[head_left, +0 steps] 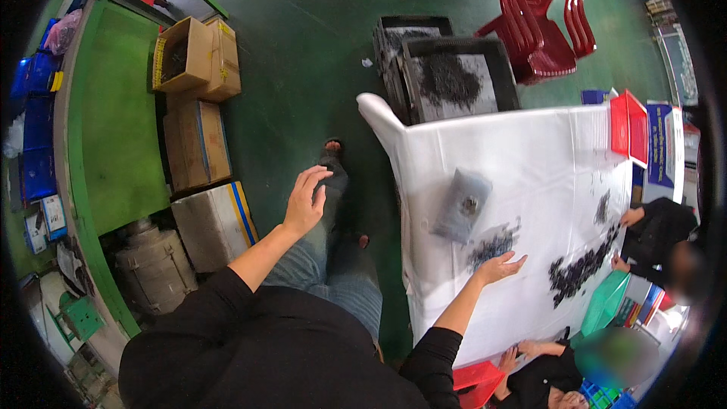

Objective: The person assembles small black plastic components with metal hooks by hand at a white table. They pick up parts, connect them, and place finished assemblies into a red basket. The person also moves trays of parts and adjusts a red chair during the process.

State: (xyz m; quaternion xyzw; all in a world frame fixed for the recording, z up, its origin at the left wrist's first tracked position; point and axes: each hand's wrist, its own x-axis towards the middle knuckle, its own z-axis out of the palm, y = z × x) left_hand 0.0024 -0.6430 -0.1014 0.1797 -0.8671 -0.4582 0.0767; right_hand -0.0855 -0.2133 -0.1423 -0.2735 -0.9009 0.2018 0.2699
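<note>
Both hands are spread wide, gripping nothing: my right hand (500, 266) hovers over small dark parts (494, 242) on the white surface (530, 151). My left hand (307, 201) hangs at nine o'clock, above the floor; gathering parts likely needs a closing grip.

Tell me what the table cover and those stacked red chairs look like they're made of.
The table cover looks like thin white plastic sheeting or cloth: it creases and drapes at the corner. The stacked red chairs look like glossy moulded plastic, slatted and shiny under the light.
</note>
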